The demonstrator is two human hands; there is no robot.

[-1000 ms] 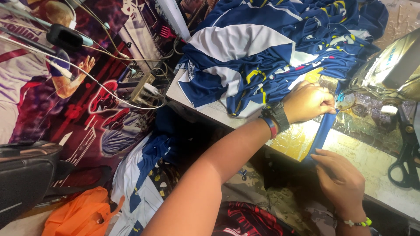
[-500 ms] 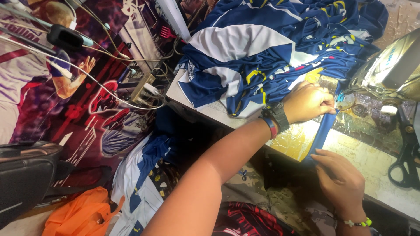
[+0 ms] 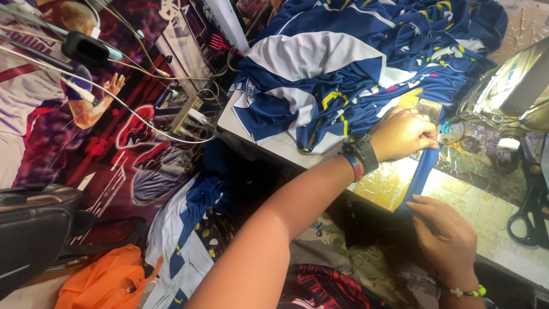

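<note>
Fingers: your left hand (image 3: 403,133) pinches the upper end of the blue fabric strip (image 3: 422,171), knuckles closed tight around it; your right hand (image 3: 446,237) has its fingers (image 3: 420,201) pressed narrow on the strip's lower end, near the edge of the surface (image 3: 480,200).
Strip: it runs taut between your two hands, slanting down from just beside the sewing machine (image 3: 509,86) toward you.
Where it joins: its upper end meets the heap of blue and white jerseys (image 3: 343,68), piled on the surface to the left of the machine.
Progress: as far as I can judge, you have the strip lined up and stretched but not yet under the needle; whether any seam is sewn cannot be told from here.
Wrists: a black watch (image 3: 363,151) on your left, a beaded bracelet (image 3: 469,292) on your right.
Nearby: black scissors (image 3: 529,214) lie at the right edge.
Below: more jerseys on the floor (image 3: 189,229), an orange bag (image 3: 108,280), cables and a power strip (image 3: 189,117).
</note>
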